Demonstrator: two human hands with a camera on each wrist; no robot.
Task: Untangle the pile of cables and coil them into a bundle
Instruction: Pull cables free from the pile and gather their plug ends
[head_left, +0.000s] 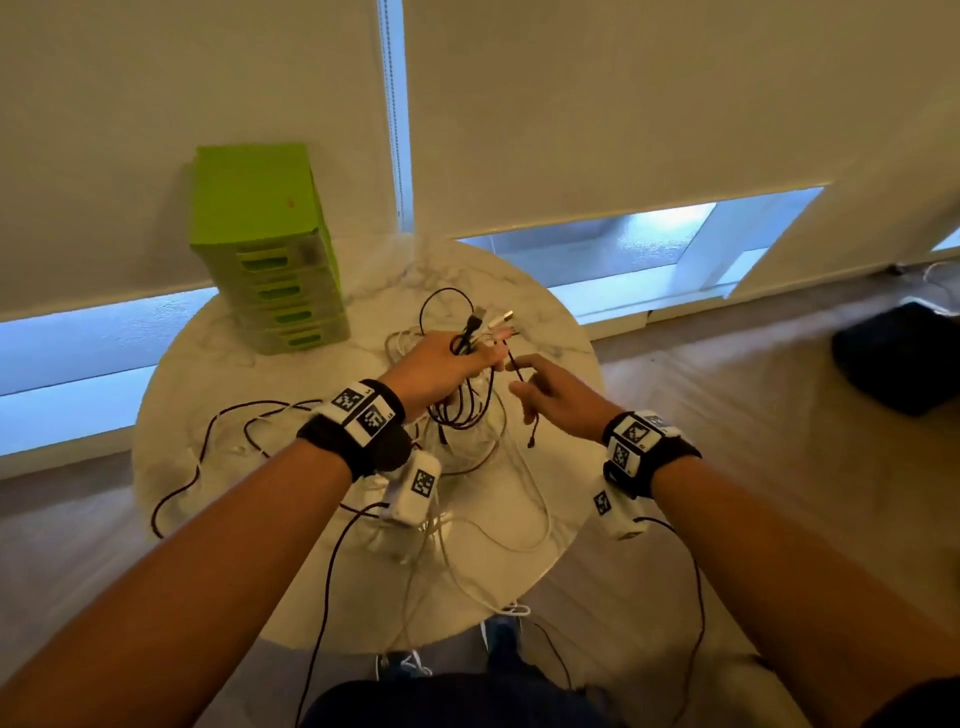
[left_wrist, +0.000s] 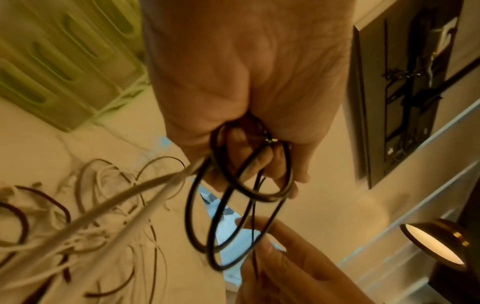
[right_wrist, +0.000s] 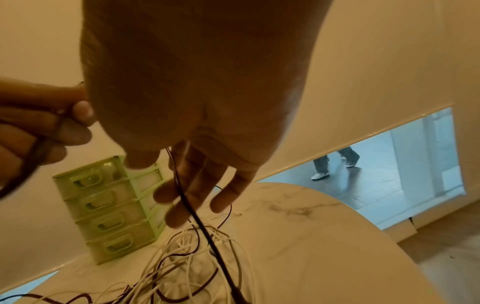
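Holding black loops (left_wrist: 233, 205) tight above the round table (head_left: 545, 322), the left hand (head_left: 441, 366) should stay still while the right hand (head_left: 558, 395) pinches the thin black cable (right_wrist: 197, 222) and winds it slowly, clear of the white cables (head_left: 498, 519).

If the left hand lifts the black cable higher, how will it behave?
Probably floppy: the black cable hangs in loose loops below the left hand. Probably light: fingers alone hold it. It may drag the white cables, which seem tangled with it.
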